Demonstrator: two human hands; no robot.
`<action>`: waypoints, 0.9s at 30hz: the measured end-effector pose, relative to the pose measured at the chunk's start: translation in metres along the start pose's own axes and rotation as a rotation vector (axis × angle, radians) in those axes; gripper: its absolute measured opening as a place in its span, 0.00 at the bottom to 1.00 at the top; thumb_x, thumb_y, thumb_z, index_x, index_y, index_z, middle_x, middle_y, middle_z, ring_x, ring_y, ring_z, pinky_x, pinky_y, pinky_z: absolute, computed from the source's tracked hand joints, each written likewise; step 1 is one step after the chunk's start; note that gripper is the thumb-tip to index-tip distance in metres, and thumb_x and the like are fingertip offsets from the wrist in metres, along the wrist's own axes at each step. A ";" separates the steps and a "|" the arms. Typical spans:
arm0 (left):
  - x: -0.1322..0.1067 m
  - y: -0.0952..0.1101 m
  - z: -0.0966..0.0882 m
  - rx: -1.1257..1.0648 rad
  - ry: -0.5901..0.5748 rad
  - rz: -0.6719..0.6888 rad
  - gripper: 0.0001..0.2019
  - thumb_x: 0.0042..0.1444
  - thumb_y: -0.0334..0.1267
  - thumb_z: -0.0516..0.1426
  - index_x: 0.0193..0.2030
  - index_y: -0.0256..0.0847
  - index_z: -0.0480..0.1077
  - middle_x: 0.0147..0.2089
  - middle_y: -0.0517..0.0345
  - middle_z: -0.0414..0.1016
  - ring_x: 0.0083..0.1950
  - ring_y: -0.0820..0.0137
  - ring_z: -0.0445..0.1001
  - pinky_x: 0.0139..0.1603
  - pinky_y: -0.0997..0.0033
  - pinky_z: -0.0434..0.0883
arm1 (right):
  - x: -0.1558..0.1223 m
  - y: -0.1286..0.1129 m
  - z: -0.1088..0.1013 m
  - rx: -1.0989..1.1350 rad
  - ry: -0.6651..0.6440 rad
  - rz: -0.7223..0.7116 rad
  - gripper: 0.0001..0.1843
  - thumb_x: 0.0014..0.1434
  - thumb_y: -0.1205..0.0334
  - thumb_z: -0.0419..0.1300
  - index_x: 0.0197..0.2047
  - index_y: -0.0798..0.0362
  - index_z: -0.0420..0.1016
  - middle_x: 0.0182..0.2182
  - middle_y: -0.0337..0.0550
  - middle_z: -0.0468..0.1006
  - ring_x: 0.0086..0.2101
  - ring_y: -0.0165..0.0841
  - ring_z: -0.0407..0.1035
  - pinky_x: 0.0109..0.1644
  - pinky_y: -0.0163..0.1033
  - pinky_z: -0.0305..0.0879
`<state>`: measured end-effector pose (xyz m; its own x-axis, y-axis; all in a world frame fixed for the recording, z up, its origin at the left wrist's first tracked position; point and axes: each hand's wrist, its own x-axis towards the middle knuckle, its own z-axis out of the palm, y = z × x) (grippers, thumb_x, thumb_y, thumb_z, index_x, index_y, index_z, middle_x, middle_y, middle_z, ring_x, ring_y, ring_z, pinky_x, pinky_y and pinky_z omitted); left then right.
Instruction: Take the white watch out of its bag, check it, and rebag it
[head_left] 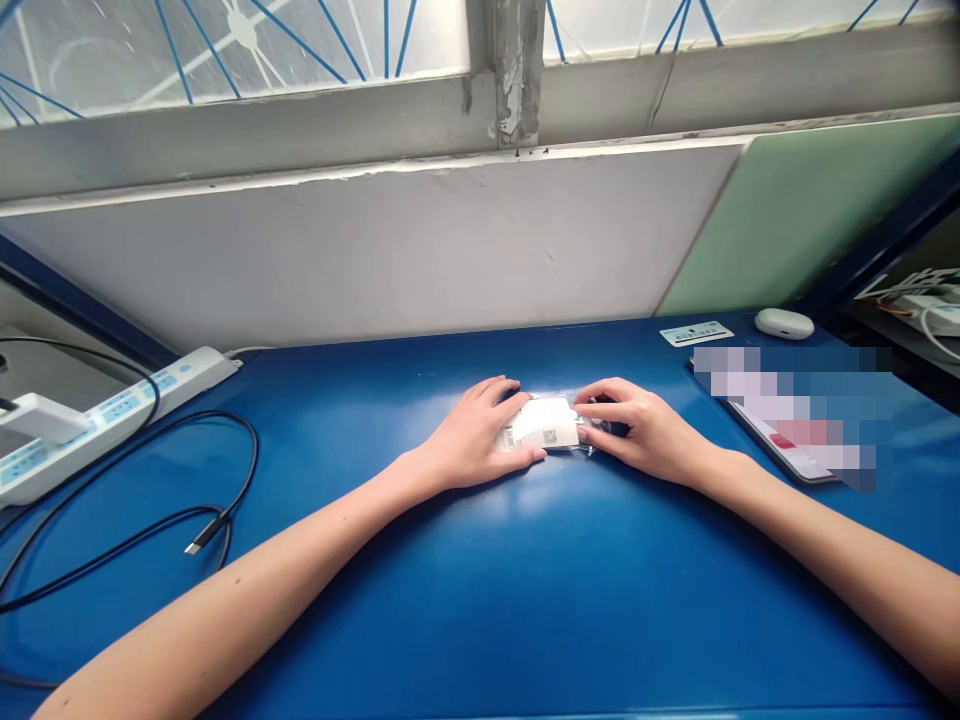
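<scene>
A small white packet (541,424) with printed codes, wrapped in clear plastic, lies on the blue table (480,600) at its middle. My left hand (471,440) grips the packet's left end, thumb under its near edge and fingers over its far edge. My right hand (645,428) pinches the clear plastic at the packet's right end, fingers pressed together.
A white power strip (105,412) with a plugged adapter lies at the far left, and a black cable (202,530) loops across the table. At the right are a blurred flat device (787,430), a white label (696,333) and a white earbud case (784,323). A white board stands behind.
</scene>
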<state>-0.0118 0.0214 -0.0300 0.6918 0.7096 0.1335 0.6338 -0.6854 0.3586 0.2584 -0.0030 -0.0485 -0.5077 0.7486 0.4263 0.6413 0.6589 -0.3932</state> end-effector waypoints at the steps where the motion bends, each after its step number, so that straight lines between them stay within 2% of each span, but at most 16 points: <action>1: 0.000 -0.001 0.000 0.005 -0.002 0.002 0.32 0.59 0.57 0.60 0.64 0.39 0.66 0.70 0.38 0.61 0.72 0.45 0.56 0.68 0.42 0.61 | 0.000 0.000 0.000 0.010 0.004 -0.003 0.12 0.65 0.57 0.59 0.47 0.50 0.81 0.47 0.53 0.79 0.46 0.43 0.74 0.49 0.50 0.74; 8: 0.000 -0.002 0.001 0.014 -0.002 0.026 0.31 0.61 0.56 0.58 0.66 0.41 0.65 0.70 0.39 0.61 0.72 0.45 0.55 0.68 0.42 0.60 | -0.001 -0.002 0.003 0.084 0.022 0.027 0.10 0.61 0.59 0.63 0.45 0.49 0.81 0.59 0.54 0.73 0.57 0.48 0.69 0.58 0.56 0.71; 14: 0.000 0.001 0.001 0.019 0.008 0.029 0.32 0.60 0.57 0.58 0.65 0.38 0.64 0.68 0.37 0.62 0.72 0.44 0.56 0.68 0.41 0.60 | 0.001 -0.009 0.002 0.028 -0.009 0.026 0.06 0.63 0.63 0.59 0.42 0.52 0.77 0.58 0.58 0.73 0.58 0.49 0.69 0.57 0.58 0.72; 19: 0.001 0.002 0.000 0.031 0.009 0.032 0.32 0.60 0.57 0.59 0.64 0.38 0.64 0.67 0.38 0.63 0.71 0.45 0.57 0.69 0.42 0.60 | 0.002 -0.010 0.002 -0.033 -0.012 0.011 0.08 0.63 0.65 0.57 0.45 0.51 0.75 0.57 0.58 0.75 0.57 0.49 0.70 0.56 0.58 0.73; 27: 0.001 0.004 -0.002 0.021 0.024 0.033 0.32 0.59 0.55 0.60 0.64 0.38 0.64 0.66 0.40 0.65 0.70 0.47 0.58 0.69 0.44 0.61 | 0.002 -0.006 0.001 -0.109 -0.014 -0.017 0.11 0.65 0.61 0.57 0.49 0.52 0.75 0.56 0.57 0.76 0.57 0.51 0.69 0.57 0.59 0.71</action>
<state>-0.0091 0.0195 -0.0266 0.7043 0.6900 0.1669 0.6179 -0.7116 0.3343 0.2532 -0.0056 -0.0461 -0.5266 0.7391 0.4200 0.6912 0.6599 -0.2946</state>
